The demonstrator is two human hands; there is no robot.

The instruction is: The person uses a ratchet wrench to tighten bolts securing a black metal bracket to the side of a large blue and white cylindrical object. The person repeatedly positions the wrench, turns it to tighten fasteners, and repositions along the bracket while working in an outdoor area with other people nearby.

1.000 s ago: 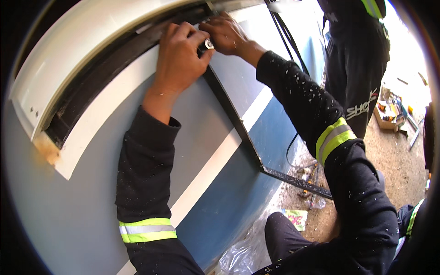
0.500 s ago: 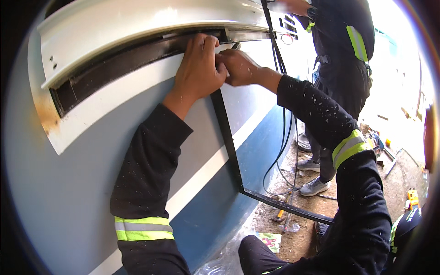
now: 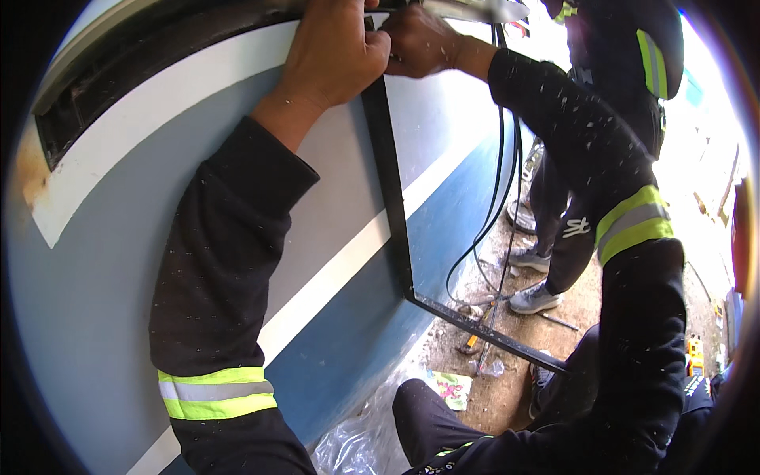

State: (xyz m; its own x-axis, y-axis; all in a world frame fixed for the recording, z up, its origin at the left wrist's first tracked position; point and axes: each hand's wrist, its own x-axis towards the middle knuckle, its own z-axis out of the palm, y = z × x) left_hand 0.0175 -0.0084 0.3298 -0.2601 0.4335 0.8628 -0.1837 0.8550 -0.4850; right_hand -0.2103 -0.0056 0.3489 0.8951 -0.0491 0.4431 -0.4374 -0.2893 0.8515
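Both my hands are raised to the top of a black metal frame that stands against the painted wall. My left hand curls around the frame's upper end, its thumb bent; the fingertips run out of the picture. Close to its right, my right hand is closed in shadow against the same upper end. What it holds, if anything, is hidden. From the frame's lower corner a black bottom bar runs out toward my right arm.
A dark recessed slot runs along the upper wall. Black cables hang right of my hands. A co-worker stands close on the right. On the ground lie a hammer, clear plastic sheeting and a yellow tool.
My view has shifted, so the wall, slot and both hands sit higher in the picture. Both hands stay together at the frame's top. The co-worker appears farther right.
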